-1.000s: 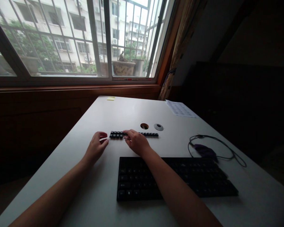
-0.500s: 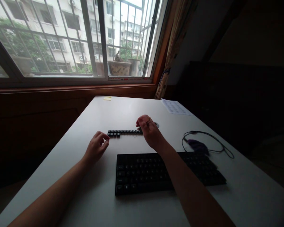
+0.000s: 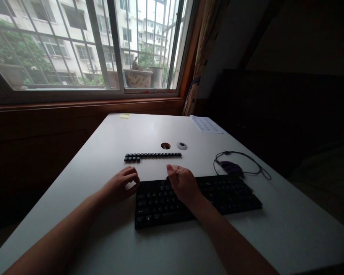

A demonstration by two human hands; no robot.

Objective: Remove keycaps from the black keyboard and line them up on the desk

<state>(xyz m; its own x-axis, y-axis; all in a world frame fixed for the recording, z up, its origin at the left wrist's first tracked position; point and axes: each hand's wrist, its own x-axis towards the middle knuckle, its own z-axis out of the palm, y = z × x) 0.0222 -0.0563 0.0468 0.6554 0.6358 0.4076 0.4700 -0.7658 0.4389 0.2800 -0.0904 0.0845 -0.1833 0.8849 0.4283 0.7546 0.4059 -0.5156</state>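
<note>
A black keyboard (image 3: 172, 218) lies across the desk in front of me, some of its upper area without keycaps. My right hand (image 3: 184, 185) is closed above its upper middle, around a small dark tool with thin wire ends that looks like a keycap puller (image 3: 164, 181). Most of that tool is hidden by the fingers. My left hand (image 3: 122, 185) rests by the keyboard's top left corner, fingers bent and thumb apart, holding nothing. Beyond the hands, loose black keycaps (image 3: 153, 154) form a long row, with a short second row at its left end.
A round cable hole (image 3: 165, 146) and its grey cover (image 3: 182, 146) are behind the keycaps. To the right lie a looped black cable (image 3: 246, 152) and a dark purple item (image 3: 231, 168). Printed paper (image 3: 206, 124) and a yellow note (image 3: 124, 115) lie at the far edge.
My right hand has come back from the keycap rows to above the keyboard. My left hand has moved from the rows' left end to the keyboard's corner. The view has shifted slightly.
</note>
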